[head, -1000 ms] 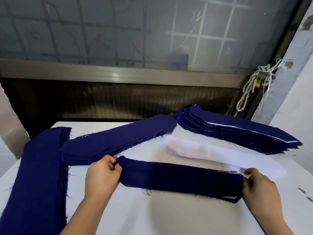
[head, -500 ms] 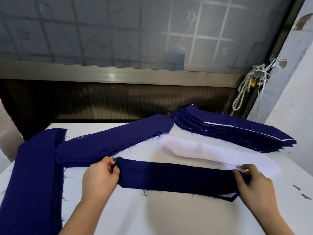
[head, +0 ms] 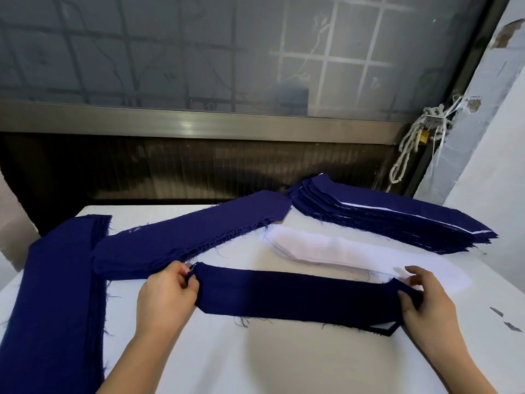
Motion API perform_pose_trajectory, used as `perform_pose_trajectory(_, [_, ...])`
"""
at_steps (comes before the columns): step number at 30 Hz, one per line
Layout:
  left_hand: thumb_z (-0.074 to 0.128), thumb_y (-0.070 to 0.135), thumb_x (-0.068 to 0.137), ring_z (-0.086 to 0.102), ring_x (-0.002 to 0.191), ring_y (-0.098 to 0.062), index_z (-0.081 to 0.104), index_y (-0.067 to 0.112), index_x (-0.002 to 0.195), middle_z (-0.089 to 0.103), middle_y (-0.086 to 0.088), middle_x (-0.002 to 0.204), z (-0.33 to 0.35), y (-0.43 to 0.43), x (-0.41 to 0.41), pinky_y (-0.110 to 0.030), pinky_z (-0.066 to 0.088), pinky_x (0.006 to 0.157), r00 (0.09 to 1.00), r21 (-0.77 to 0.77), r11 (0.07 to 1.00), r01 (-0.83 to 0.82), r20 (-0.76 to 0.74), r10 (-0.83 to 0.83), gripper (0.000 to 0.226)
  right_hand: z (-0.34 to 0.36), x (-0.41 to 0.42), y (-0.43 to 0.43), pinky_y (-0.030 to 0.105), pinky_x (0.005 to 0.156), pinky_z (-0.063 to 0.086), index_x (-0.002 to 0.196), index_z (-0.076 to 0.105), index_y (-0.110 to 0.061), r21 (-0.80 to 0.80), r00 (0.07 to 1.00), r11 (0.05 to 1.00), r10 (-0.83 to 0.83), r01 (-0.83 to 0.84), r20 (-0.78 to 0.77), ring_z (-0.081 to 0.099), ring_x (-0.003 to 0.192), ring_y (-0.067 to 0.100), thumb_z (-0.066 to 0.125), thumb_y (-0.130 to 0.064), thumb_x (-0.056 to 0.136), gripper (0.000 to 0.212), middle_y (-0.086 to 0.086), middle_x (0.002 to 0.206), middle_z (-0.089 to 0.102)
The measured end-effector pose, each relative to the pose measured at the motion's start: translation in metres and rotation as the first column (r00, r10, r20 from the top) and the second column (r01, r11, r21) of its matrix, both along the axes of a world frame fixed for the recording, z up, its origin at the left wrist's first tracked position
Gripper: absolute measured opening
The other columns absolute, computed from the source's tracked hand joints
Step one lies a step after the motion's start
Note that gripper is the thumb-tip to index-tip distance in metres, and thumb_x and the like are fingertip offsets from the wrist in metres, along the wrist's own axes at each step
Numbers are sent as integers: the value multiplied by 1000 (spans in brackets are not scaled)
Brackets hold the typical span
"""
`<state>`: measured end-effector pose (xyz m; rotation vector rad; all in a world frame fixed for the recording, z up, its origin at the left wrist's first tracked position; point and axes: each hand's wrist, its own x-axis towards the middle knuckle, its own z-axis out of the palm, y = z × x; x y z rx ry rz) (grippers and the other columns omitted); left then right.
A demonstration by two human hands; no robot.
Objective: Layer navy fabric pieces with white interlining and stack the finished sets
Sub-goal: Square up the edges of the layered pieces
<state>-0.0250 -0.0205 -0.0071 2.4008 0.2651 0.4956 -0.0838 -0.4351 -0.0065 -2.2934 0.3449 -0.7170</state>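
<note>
Our right hand [head: 423, 302] has slid further onto the navy strip [head: 298, 297], thumb now clamping its right end, while our left hand [head: 166, 297] pinches the left end. The strip runs left to right on the table [head: 284, 362]. The finished stack [head: 392, 220] lies far right, nearer our right hand, beyond the white interlining [head: 326, 250].

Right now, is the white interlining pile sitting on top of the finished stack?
No, the white interlining pile lies directly on the table, on the near side of the finished stack.
</note>
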Motion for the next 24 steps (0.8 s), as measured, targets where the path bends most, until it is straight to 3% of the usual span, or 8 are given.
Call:
perform_pose_trajectory(5, [67,16,85,55,52,-11,54,29,70,55,9,49,1,1,0,-25,36,48,1000,0,1000,2,-2,-2,23,0,2,-3,38,77,45,112,54,-25,-5,997,999,-47,48,60,61,87,25,58,-6,90,30,0,112,57])
perform_pose_trajectory(8, [67,16,85,55,51,-11,53,29,70,56,9,49,0,1,0,-26,36,47,1000,6,1000,2,-2,-2,24,-1,-1,-3,40,67,53,106,56,-35,142,999,990,-1,-6,49,62,73,29,63,-16,89,26,5,94,67])
perform_pose_trajectory(11, [67,17,85,55,51,-11,53,29,70,56,9,50,0,1,0,-26,37,47,1000,11,1000,-1,-2,1,24,-1,-5,-5,41,64,53,116,57,-31,239,990,961,135,-140,38,57,65,34,59,5,84,48,7,89,69])
perform_pose_trajectory(14, [67,17,86,55,50,-11,53,29,71,56,9,50,0,0,0,-26,37,47,1000,14,1000,-2,-4,2,23,1,-6,-1,25,88,47,112,60,-29,80,975,972,216,-220,50,59,99,13,56,24,70,68,-4,112,62])
perform_pose_trajectory(16, [67,18,86,55,50,-11,53,28,71,56,8,50,0,0,1,-26,36,46,1000,16,1000,-2,-6,2,23,2,-3,1,10,96,37,105,61,-25,-42,976,977,211,-208,52,51,113,-2,57,28,64,67,-13,117,57])
perform_pose_trajectory(18, [67,18,87,54,50,-11,53,28,71,55,8,49,0,1,1,-25,35,46,1000,14,1000,-3,-3,3,23,2,0,-1,8,96,35,103,63,-23,-94,981,978,189,-184,50,49,112,-4,58,26,64,63,-14,117,56])
perform_pose_trajectory(24, [66,20,88,54,49,-10,51,29,70,54,10,48,-1,0,1,-25,33,46,1000,0,1000,-14,12,14,25,0,3,-3,1,91,30,99,62,-21,-159,995,985,80,-71,53,50,100,10,63,20,71,49,-1,111,55])
